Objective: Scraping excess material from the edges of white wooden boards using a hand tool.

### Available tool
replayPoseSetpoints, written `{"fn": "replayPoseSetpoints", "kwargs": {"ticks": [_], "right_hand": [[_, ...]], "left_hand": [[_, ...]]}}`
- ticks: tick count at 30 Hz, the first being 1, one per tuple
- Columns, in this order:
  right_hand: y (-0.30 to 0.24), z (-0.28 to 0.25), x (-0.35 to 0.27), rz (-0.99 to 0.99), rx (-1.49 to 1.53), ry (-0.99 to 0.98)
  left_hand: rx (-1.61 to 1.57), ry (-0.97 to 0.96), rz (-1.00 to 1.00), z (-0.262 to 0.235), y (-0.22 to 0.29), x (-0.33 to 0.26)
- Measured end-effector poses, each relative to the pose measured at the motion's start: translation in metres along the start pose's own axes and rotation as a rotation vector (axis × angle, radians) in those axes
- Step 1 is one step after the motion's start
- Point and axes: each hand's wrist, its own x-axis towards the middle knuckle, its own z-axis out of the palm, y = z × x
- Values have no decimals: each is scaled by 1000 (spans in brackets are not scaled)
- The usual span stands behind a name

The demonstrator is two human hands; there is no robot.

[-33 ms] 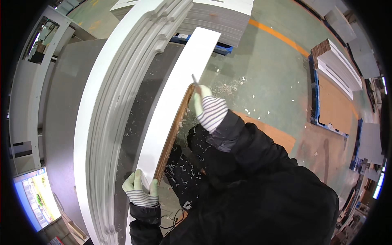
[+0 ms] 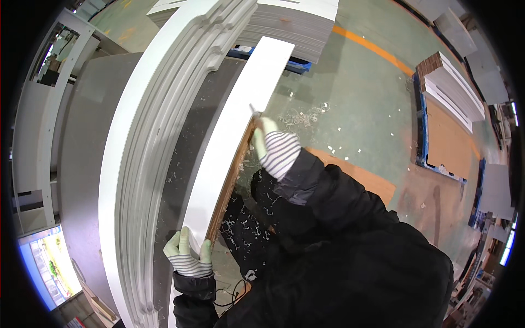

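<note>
A long white board (image 2: 232, 120) with a rough brown edge slants across the grey work surface (image 2: 199, 106) in front of me. My left hand (image 2: 188, 254), in a pale glove with a striped cuff, grips the board's near part, with fingers on its top face and against its brown edge. Farther up that edge, my right hand (image 2: 273, 143), gloved the same way, is closed around a small tool (image 2: 255, 111) with a thin grey blade. The blade tip points over the white face. My fingers hide most of the tool's handle, so its exact kind is unclear.
White panels with notched ends (image 2: 158, 109) are stacked just left of the board. Another panel stack (image 2: 290, 24) stands on a blue pallet at the far end. Shavings (image 2: 303, 116) litter the floor. A pallet with brown-edged panels (image 2: 448, 93) is at the right.
My right hand and the tool have shifted slightly left and toward me along the brown edge. The left hand and the board have stayed in place.
</note>
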Motion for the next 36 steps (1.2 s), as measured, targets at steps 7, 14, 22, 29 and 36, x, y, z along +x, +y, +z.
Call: {"fn": "replayPoseSetpoints", "kwargs": {"ticks": [7, 14, 22, 29, 36], "right_hand": [[-4, 4, -3, 128, -39, -8], [27, -24, 15, 272, -23, 0], [92, -51, 87, 80, -213, 1], [164, -79, 169, 368, -227, 230], [99, -36, 90, 265, 365, -25]], "left_hand": [[-7, -9, -20, 0, 4, 0], [-11, -2, -7, 0, 2, 0], [-25, 1, 28, 1, -3, -2], [-20, 32, 68, -4, -3, -1], [-19, 10, 50, -2, -1, -1]]}}
